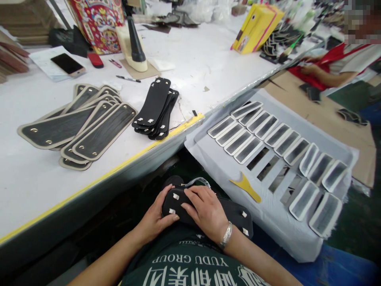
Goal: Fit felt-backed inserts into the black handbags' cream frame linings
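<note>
Across my lap lies a long black leather-like panel (233, 214) with rounded corners and small white tabs near its ends. My left hand (159, 212) grips its left end, thumb on top and fingers round the far edge. My right hand (206, 210) rests over the panel's middle, its fingers bent and pressed on the surface near the left tabs. A strip of clear plastic (201, 180) shows just beyond the panel. On the table edge ahead sits a stack of similar black panels (154, 101). To its left lies a pile of grey-bordered panels with metal eyelets (102, 131).
A white-covered surface (214, 159) at right bears rows of white-edged dark pieces (258, 119) and a yellow tool (247, 186). The white table (38, 190) has a yellow front edge, a phone (68, 64), a pen (127, 79) and a yellow box (256, 28). Another person's hands (311, 67) work at far right.
</note>
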### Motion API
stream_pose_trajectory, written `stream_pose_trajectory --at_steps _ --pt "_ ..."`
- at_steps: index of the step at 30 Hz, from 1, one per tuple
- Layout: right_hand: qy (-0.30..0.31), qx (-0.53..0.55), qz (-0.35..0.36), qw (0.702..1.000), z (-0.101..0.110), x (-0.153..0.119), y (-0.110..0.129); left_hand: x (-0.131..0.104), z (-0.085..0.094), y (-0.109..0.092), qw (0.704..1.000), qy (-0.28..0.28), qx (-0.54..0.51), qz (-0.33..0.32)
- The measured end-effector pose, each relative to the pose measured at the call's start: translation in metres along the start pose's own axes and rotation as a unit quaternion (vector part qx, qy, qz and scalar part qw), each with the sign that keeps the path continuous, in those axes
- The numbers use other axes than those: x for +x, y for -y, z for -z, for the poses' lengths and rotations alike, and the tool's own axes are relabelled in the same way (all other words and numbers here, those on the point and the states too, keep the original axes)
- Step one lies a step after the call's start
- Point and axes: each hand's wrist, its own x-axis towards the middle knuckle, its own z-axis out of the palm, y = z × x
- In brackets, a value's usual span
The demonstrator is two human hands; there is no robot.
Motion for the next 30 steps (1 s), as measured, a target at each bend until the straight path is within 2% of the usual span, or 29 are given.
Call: stream_pose_trajectory --at_steps 6,25,30 --pt "-0.052 0.042 -0.006 0.998 0.000 0.003 0.003 0.002 0.002 -0.001 1.000 -0.002 0.012 -0.013" --pt "0.002 -0.014 -0.062 0.998 -0.009 0.021 0.008 0.003 0.005 -0.008 0.999 -0.018 0.046 -0.001" --pt "-0.016 0.022 -0.081 0.996 -0.005 0.022 0.002 0.007 0.008 -0.022 0.994 -0.014 0.109 -0.021"
